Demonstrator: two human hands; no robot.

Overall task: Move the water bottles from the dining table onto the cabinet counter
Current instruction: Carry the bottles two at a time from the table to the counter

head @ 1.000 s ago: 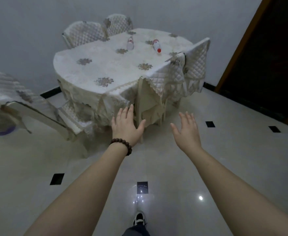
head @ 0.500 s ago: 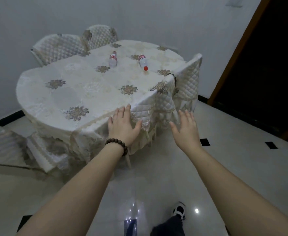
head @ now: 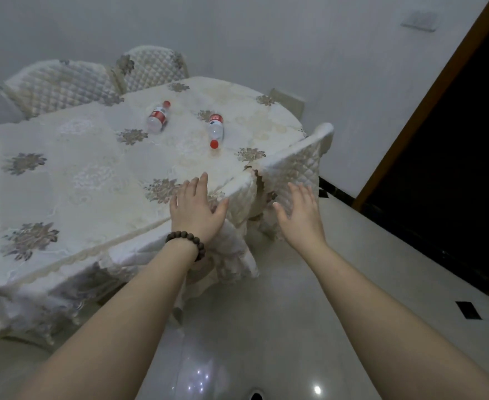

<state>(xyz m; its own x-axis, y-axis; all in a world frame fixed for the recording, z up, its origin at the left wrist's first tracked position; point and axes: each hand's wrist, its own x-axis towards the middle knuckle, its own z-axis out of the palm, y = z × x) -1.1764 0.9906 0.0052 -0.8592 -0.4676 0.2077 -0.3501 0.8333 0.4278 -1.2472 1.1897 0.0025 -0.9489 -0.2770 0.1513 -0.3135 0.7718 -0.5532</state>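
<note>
Two bottles are lying on their sides on the surface point(head: 73, 180), well beyond both hands. The left bottle point(head: 158, 117) is pointing its cap away; the right bottle point(head: 215, 130) is pointing its cap toward the person. The left hand point(head: 196, 212), fingers spread and empty, is reaching nearer to them than the right hand point(head: 301, 216), likewise spread.
</note>
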